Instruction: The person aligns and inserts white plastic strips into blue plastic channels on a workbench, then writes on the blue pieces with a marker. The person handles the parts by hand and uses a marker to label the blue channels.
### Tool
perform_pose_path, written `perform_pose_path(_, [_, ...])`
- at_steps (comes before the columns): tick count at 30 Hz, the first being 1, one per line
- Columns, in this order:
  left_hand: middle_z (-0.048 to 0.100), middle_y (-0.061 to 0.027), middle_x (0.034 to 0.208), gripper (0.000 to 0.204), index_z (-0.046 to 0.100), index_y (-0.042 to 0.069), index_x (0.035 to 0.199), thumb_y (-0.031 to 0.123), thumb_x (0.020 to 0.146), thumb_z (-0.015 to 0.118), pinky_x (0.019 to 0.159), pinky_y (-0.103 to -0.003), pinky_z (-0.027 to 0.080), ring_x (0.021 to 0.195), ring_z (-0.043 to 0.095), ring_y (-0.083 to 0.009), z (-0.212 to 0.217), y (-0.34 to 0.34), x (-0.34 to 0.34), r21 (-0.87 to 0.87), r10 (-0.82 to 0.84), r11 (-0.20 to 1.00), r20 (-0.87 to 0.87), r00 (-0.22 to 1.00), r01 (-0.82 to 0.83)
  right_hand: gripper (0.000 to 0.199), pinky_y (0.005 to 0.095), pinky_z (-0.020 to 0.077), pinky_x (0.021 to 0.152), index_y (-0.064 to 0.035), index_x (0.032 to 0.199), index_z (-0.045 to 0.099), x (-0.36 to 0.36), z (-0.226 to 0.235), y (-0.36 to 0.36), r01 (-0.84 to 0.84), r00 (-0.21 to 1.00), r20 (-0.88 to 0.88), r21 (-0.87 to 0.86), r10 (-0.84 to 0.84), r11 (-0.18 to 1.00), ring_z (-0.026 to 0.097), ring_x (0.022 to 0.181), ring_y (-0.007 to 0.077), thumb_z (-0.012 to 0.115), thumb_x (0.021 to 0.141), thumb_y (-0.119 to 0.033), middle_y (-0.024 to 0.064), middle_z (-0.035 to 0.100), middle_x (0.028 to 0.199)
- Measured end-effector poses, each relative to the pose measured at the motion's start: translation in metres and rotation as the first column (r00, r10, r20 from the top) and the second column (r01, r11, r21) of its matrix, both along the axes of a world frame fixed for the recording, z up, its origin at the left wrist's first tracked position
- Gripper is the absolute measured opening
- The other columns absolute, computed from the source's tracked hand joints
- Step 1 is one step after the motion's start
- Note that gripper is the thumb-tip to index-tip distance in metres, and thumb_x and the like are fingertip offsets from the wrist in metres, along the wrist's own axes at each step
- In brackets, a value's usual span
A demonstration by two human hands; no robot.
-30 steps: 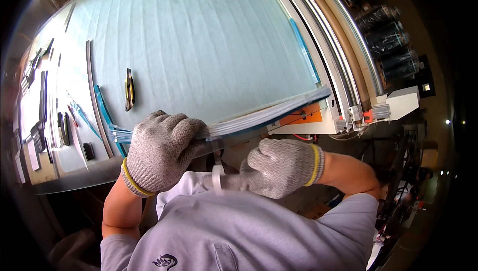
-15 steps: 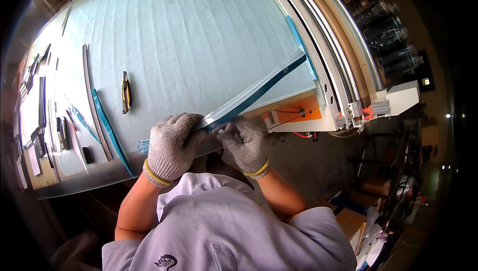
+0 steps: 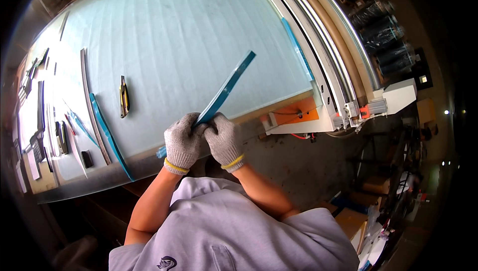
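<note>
A long, narrow blue strip bundle [image 3: 230,82] slants up and away to the right from my two hands over the table. My left hand [image 3: 182,142], in a grey knit glove with a yellow cuff edge, is closed around its near part. Beside it my right hand [image 3: 222,139], gloved alike, has its fingers closed on the bundle, the two hands touching. The bundle's short near end [image 3: 161,152] pokes out left of my left hand. The gloves hide the stretch between.
A yellow-and-black utility knife [image 3: 124,96] lies on the pale table [image 3: 169,37]. To the left are a curved blue strip [image 3: 108,136], a dark strip [image 3: 93,106] and several small tools. Another blue strip [image 3: 298,49] lies along the machine rail [image 3: 323,37] at the right.
The bundle has swung leftward and steeper, its far end leaving the rail side. My right hand has moved in against my left and closed on the bundle; my left hand shifted slightly right.
</note>
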State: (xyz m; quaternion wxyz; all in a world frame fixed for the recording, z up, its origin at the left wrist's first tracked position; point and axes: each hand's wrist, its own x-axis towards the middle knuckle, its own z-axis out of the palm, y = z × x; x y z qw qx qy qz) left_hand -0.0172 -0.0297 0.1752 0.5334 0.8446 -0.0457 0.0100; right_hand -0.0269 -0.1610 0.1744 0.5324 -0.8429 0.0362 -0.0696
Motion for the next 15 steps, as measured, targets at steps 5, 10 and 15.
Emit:
perform_pose_path(5, [0.069, -0.0203, 0.083, 0.024, 0.070, 0.001, 0.105, 0.010, 0.084, 0.073, 0.073, -0.041, 0.055, 0.078, 0.068, -0.0401, 0.004, 0.012, -0.014, -0.074, -0.031, 0.997, -0.003, 1.000, 0.031, 0.015, 0.0526, 0.0512, 0.064, -0.0029, 0.093, 0.064, 0.026, -0.100, -0.027, 0.134, 0.985, -0.077, -0.221, -0.154, 0.966, 0.065, 0.075, 0.0474, 0.064, 0.086, -0.016, 0.0254, 0.063, 0.073])
perform_pose_path(10, [0.070, -0.0131, 0.079, 0.030, 0.065, -0.004, 0.115, 0.019, 0.096, 0.066, 0.068, -0.034, 0.055, 0.068, 0.067, -0.0194, 0.006, 0.042, 0.007, -0.155, -0.118, 0.985, -0.273, 0.955, 0.078, 0.017, 0.0503, 0.0530, 0.066, -0.0079, 0.101, 0.069, 0.014, -0.186, -0.151, 0.377, 0.902, 0.060, -0.591, -0.428, 0.713, 0.067, 0.074, 0.0418, 0.064, 0.092, -0.022, 0.0215, 0.069, 0.079])
perform_pose_path(15, [0.071, -0.0160, 0.087, 0.036, 0.066, 0.000, 0.123, 0.017, 0.092, 0.070, 0.072, -0.037, 0.056, 0.074, 0.069, -0.0249, -0.110, 0.081, 0.015, 0.145, 0.040, 0.989, -0.408, 0.912, 0.022, 0.050, 0.0488, 0.0522, 0.081, -0.0123, 0.141, 0.052, 0.020, -0.159, -0.149, 0.177, 0.956, 0.000, -0.800, -0.294, 0.574, 0.066, 0.081, 0.0380, 0.067, 0.093, -0.020, 0.0168, 0.069, 0.081])
